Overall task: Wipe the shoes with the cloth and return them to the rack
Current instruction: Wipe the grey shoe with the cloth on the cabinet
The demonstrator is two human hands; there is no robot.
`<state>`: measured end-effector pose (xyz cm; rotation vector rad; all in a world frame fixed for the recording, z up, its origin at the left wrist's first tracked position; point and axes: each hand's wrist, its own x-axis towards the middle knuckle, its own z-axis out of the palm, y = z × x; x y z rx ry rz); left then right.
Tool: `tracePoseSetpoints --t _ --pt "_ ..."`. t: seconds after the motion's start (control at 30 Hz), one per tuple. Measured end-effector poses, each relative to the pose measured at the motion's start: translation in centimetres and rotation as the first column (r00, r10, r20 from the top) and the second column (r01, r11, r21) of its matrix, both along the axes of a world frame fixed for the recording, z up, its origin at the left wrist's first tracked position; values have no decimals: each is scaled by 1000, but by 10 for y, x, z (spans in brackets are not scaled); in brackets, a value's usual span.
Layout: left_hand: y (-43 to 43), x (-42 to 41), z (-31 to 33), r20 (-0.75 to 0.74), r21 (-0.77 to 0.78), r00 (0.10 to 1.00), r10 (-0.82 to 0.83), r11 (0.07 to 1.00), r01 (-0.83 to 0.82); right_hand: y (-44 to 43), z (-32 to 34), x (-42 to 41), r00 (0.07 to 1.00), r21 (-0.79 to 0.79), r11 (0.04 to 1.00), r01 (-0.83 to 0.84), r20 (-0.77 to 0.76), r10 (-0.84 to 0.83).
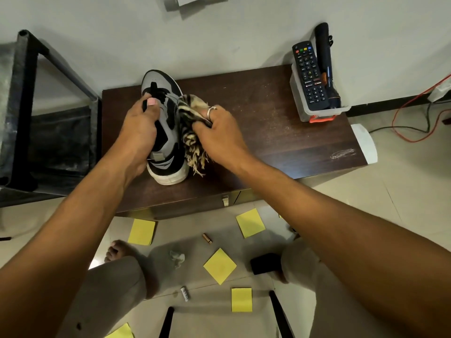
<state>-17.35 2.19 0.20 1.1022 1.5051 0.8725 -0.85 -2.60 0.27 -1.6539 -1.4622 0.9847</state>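
Note:
A grey and black sneaker with a white sole stands on the dark wooden table, toe pointing away from me. My left hand grips it around the tongue and collar. My right hand holds a striped black and cream cloth bunched against the shoe's right side; frayed threads hang down near the heel. A black metal rack stands to the left of the table.
A clear tub with a remote and a torch sits at the table's far right corner. Yellow sticky notes, batteries, crumpled paper and a black object lie on the tiled floor by my feet. Cables run along the wall at right.

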Motion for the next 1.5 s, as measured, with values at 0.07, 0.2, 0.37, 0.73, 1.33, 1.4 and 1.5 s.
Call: tracePoseSetpoints --t 0.07,0.2,0.37,0.73,1.33,1.4,1.5 --pt "0 2 1 10 0 1000 -5 1000 5 5 -2 -10 997 27 997 -71 3 71" --pt "1 -1 1 33 -26 999 12 1000 -11 13 -10 -23 991 86 989 -122 73 116" --pt "0 1 1 42 -59 998 -46 997 49 24 -18 -17 984 77 993 -93 159 79" --pt "3 0 -4 -66 16 997 -34 999 35 13 -5 -5 953 -26 959 -282 106 283" --pt "-83 11 11 -173 65 977 127 991 -117 -30 17 38 932 -165 954 -251 226 284" --pt "-104 16 7 -226 105 969 103 991 -81 -32 23 38 940 -148 961 -233 221 262" --pt "-105 18 -6 -258 172 952 165 977 -123 -36 28 31 945 -134 966 -220 218 245"
